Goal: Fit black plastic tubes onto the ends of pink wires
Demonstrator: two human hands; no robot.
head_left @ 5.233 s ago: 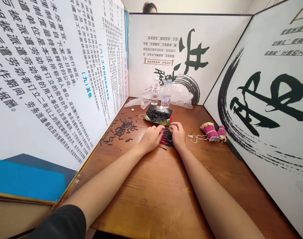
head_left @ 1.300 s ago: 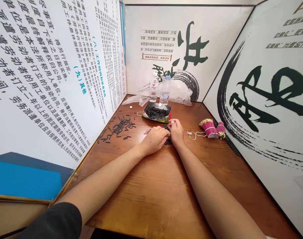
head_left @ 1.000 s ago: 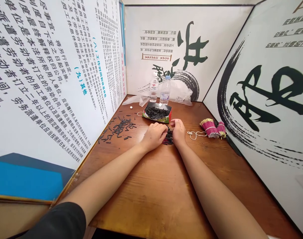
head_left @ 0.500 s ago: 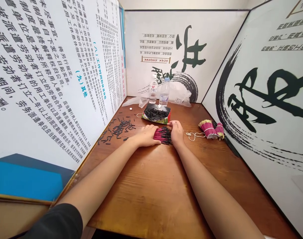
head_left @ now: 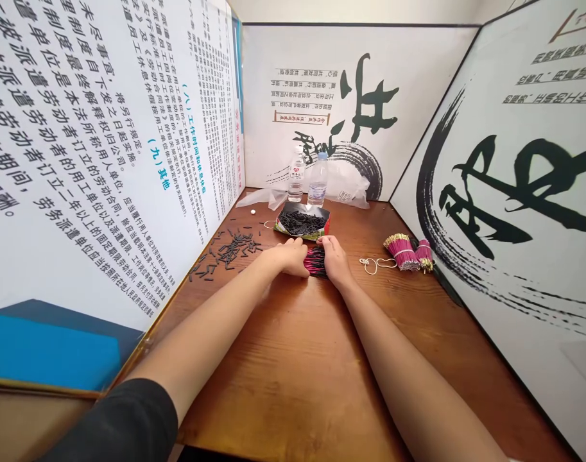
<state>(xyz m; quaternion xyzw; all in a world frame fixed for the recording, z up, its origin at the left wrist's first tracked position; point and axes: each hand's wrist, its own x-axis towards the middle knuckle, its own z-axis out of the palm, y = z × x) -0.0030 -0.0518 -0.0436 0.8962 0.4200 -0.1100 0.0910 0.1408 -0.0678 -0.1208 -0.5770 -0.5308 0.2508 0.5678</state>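
A small heap of pink sticks with black tips lies on the wooden table. My left hand presses against its left side with the fingers curled inward. My right hand cups the right side, fingers bent over the black tips. Both hands squeeze the heap between them. Just behind them stands an open packet of black caps.
Loose black caps are scattered at the left by the printed panel. Two tied bundles of pink sticks lie at the right, with rubber bands beside them. Two water bottles and clear plastic bags stand at the back. Panels enclose three sides.
The sticks were spread out half a second ago with my left hand flat beside them; now both hands have closed in and pushed them into a tighter heap.
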